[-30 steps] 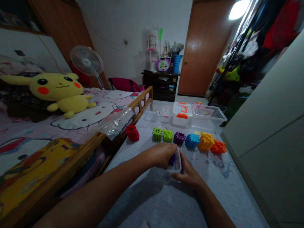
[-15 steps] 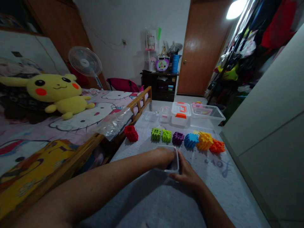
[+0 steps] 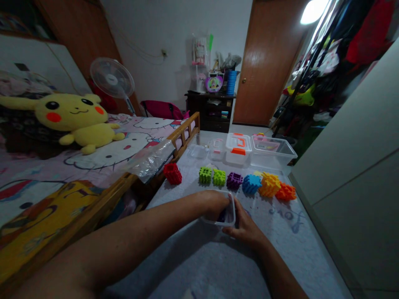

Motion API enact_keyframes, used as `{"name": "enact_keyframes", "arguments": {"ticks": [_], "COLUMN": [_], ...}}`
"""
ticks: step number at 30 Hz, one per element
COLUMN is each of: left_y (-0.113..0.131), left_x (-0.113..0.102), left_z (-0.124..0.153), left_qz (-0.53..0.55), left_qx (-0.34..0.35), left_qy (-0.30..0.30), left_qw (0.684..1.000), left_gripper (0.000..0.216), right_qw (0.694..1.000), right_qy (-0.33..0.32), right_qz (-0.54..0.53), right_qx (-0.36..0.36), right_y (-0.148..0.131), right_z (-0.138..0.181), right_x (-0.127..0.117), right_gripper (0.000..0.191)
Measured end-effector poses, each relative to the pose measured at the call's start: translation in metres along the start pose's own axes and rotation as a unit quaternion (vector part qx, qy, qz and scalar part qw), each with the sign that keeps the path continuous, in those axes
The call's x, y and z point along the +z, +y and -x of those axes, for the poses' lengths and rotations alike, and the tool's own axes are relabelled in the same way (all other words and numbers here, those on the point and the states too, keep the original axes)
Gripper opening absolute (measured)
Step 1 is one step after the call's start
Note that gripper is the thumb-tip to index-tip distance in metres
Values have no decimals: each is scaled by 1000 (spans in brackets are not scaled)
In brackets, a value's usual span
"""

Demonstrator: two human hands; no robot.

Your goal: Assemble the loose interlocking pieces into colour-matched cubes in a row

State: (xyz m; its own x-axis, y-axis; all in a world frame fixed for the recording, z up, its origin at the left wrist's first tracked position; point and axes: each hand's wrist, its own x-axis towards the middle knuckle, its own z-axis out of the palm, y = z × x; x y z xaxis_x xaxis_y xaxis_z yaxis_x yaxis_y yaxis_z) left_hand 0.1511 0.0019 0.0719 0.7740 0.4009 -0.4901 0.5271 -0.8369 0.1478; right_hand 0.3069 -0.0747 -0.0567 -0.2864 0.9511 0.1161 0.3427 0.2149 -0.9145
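Note:
A small clear plastic container (image 3: pixel 230 207) stands on the table in front of me. My right hand (image 3: pixel 247 227) grips its near right side, fingers curled against the wall. My left hand (image 3: pixel 215 204) reaches down inside it, where purple pieces (image 3: pixel 223 216) lie; its fingertips are hidden by the container. Beyond it runs a row of interlocked block cubes: red (image 3: pixel 173 173), two green (image 3: pixel 212 176), purple (image 3: pixel 234 180), blue (image 3: pixel 252 184), yellow-orange (image 3: pixel 270 185) and orange (image 3: pixel 286 192).
Clear storage boxes, one with an orange handle (image 3: pixel 238 148) and a larger tub (image 3: pixel 273 152), stand at the table's far end. A wooden bed rail (image 3: pixel 183 135) borders the left, with a yellow plush (image 3: pixel 75 118) on the bed. A pale cabinet (image 3: pixel 352 162) walls the right.
My left hand has gone from holding a purple piece at the container's rim to reaching down inside it. The right hand stays on the container.

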Motion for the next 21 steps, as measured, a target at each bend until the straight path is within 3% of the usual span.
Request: {"name": "enact_keyframes", "arguments": {"ticks": [3,6,10,15,18,21], "left_y": [0,1,4,6,4,-5], "left_x": [-13,-20,-18,-16,-19,-14], "left_z": [6,10,10,14,26,43], "left_qz": [2,-19,-39,-36,-21,38], "left_qx": [-13,-22,-23,-32,-34,-24], "left_qy": [-22,-2,12,42,86,183], "left_qw": [1000,1000,999,998,996,982], "left_gripper": [63,50,31,33,30,29], "right_qw": [1000,999,998,999,1000,1000], "right_qy": [5,7,4,12,12,5], "right_qz": [-16,-41,-55,-49,-26,-29], "right_qx": [-7,-13,-21,-16,-7,-7], "right_y": [1,-1,-6,-2,0,0], "right_z": [-1,-1,-3,-2,-1,0], "right_x": [1,2,2,2,2,1], "right_gripper": [103,102,102,99,99,99]}}
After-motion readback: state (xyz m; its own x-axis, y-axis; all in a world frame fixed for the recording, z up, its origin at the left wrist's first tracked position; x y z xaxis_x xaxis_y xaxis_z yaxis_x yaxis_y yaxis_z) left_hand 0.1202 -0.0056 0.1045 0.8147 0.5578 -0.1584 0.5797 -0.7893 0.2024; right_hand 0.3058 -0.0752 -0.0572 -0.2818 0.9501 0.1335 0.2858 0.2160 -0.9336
